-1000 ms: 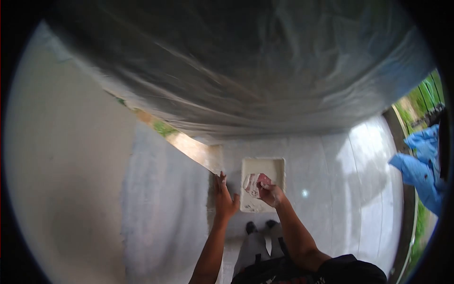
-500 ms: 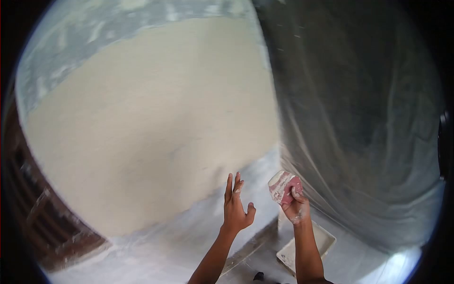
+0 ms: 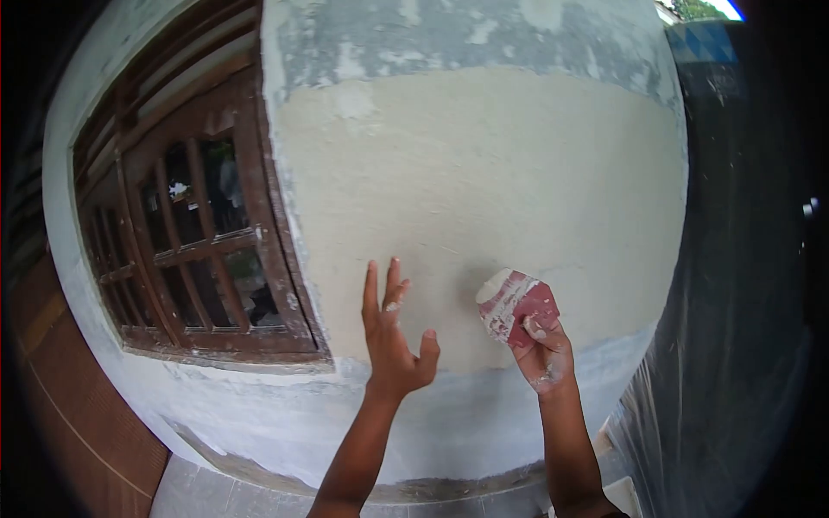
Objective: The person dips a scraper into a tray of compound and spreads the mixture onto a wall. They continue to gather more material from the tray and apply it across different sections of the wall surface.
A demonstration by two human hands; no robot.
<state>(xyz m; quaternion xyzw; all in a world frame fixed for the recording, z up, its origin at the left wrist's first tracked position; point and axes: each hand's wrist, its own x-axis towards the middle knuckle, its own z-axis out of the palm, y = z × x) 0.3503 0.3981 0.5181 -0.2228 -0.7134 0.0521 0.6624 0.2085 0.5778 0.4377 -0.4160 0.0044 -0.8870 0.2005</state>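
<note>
My right hand [image 3: 547, 352] grips a red plastic putty scraper [image 3: 540, 304], thumb on its face. White filler streaks the scraper, and a pale lump of it sits on the upper left corner. White smears also mark my right wrist and thumb. To the left, my left hand [image 3: 394, 345] is raised, fingers stretched up and thumb out, with a dab of filler on a finger. Both hands are in front of a wall [image 3: 484, 181] with a broad cream-coloured skim coat. Above that coat runs a grey, patchy band [image 3: 449, 43].
A brown wooden window frame [image 3: 194, 332] with glass panes is set in the wall on the left. Dark plastic sheeting [image 3: 734, 259] hangs down the right side. Low at the right, a pale tray [image 3: 623, 496] stands partly hidden behind my right forearm. Grey floor tiles [image 3: 203, 494] run along the wall's foot.
The view has swung up and to the left, bringing the window fully into sight. My right hand still holds the scraper, and my left hand stays raised with fingers spread.
</note>
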